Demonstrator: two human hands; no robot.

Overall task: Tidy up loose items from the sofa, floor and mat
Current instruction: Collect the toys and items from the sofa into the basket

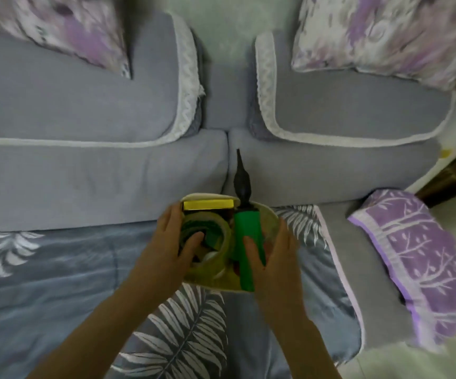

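Nowhere legible writing: basket (269, 214), pump (246, 239).

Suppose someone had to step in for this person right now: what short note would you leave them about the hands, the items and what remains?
Left hand: grips the left rim of the small cream basket, thumb inside on the roll of clear packing tape.
Right hand: grips the right rim, thumb against the green hand pump with black nozzle.
Items: the basket sits on the grey leaf-print blanket before the grey sofa. Tape, pump and a yellow-edged box are inside; the nozzle sticks out over the rim.
Done: these items gathered.
Left: put the basket away; check floor and mat, out of view here.
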